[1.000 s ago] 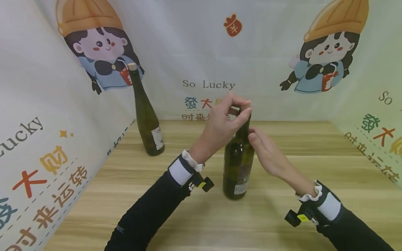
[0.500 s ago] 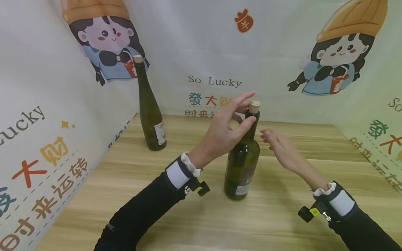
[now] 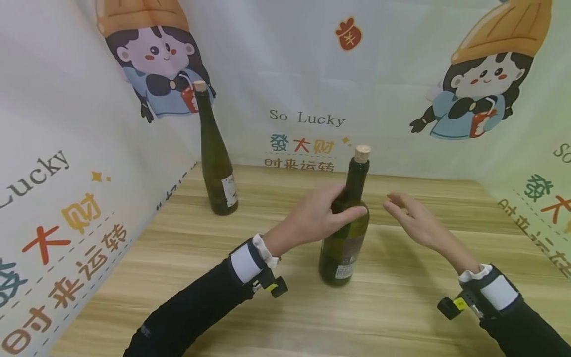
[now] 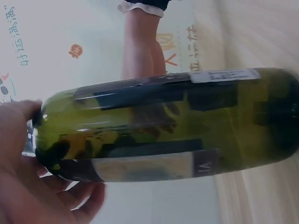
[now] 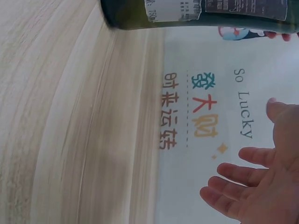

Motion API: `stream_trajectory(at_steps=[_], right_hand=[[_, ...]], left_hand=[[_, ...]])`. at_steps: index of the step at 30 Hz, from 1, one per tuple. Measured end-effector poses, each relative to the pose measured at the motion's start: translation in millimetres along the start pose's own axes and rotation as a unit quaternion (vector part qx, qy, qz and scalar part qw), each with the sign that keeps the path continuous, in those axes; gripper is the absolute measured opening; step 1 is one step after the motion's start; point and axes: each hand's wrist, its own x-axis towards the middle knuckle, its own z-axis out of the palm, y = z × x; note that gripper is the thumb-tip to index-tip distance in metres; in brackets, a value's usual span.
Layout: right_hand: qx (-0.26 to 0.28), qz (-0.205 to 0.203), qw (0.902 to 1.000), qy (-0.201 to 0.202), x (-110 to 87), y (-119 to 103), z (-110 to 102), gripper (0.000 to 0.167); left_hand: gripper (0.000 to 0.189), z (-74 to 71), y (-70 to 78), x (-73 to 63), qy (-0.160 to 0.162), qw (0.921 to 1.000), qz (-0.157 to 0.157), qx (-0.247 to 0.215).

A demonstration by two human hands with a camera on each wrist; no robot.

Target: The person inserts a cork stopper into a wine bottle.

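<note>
**One Hand on the Green Bottle**

While the near green bottle [image 3: 344, 233] is standing upright on the wooden table [image 3: 401, 307], the left hand [image 3: 318, 218] is holding it just under the neck. Its fingers are curling round the shoulder of the glass, with the thumb lying across the front. In the left wrist view the bottle [image 4: 177, 123] is filling most of the picture, and the palm and fingertips of that hand [image 4: 32, 182] are wrapping the top end of it. A cork [image 3: 362, 151] is sitting in the mouth of the bottle, sticking up a little.

The right hand [image 3: 412, 218] is hanging in the air just beside the bottle, not touching it. Its fingers are spread wide and loose, holding nothing. The right wrist view is showing the same open fingers [image 5: 236, 179] in front of the printed cloth, with the bottom of the bottle [image 5: 140, 14] resting on the table.

A second green bottle [image 3: 216, 163], taller and thinner, is standing well apart near the back left corner, with its own cork [image 3: 199, 86] in it. A cloth backdrop [image 3: 285, 74] with cartoon children and "So Lucky" words is standing round the table on three sides.
</note>
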Motion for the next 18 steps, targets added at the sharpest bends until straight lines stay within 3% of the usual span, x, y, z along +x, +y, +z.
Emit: stream_trajectory(at_steps=[4, 8, 18], right_hand=[[-0.023, -0.005, 0.9997, 0.003, -3.9, 6.3, 0.5, 0.062], [-0.036, -0.001, 0.9994, -0.002, -8.8, 12.1, -0.9, 0.063], [-0.082, 0.009, 0.9966, -0.008, -16.6, 28.4, -4.1, 0.067]], left_hand=[[0.056, 4.8, -7.7, -5.0, -0.032, 0.9992, -0.017, 0.015], [0.077, 6.2, -10.4, -10.7, -0.037, 0.9982, -0.03, 0.037], [0.085, -3.1, -11.6, -23.2, -0.026, 0.9964, -0.071, 0.038]])
